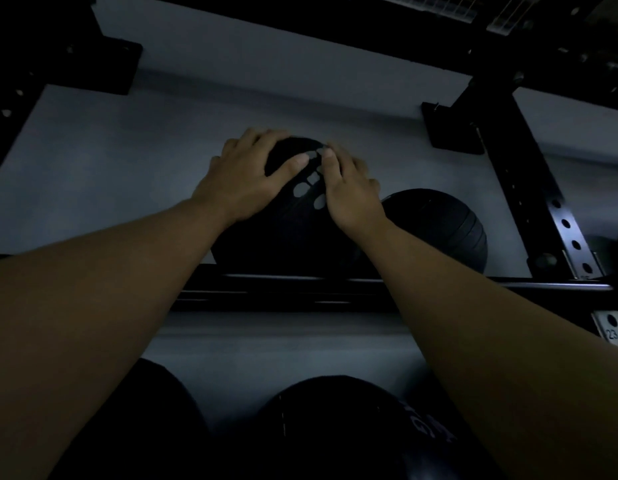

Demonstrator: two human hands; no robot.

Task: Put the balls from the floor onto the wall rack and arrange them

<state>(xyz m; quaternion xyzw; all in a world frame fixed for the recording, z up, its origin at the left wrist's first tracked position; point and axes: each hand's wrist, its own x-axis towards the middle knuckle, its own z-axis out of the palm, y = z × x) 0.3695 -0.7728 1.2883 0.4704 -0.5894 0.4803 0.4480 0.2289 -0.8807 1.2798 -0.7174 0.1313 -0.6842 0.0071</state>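
Note:
A large black ball with grey markings (293, 233) rests on the black rail of the wall rack (300, 289) against the grey wall. My left hand (245, 178) lies spread over its upper left side. My right hand (349, 188) presses its upper right side, fingertips meeting near the top. A second black ball (446, 226) sits on the same rail, touching the first on its right. Below that rail, two more black balls (335, 424) (155, 410) sit on a lower level, partly hidden by my forearms.
Black perforated rack uprights stand at the right (529, 188) and far left (9, 98). A black cross beam (300, 32) runs overhead with wall brackets (453, 129). A numbered post end (612, 330) shows at the right edge. The scene is dim.

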